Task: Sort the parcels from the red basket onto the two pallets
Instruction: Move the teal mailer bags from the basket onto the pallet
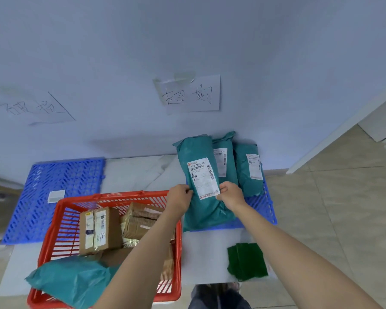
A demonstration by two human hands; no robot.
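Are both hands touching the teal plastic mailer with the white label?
Touching. The head view shows left hand and right hand pinching the teal plastic mailer at its edges.

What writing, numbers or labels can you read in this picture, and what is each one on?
"超期": handwritten paper sign taped to the wall.
"523 M33 A67": shipping label on the teal parcel gripped by left hand and right hand.
Left wall sign: handwriting too faint to read.
Labels on other teal parcels and basket boxes: too small or blurred.
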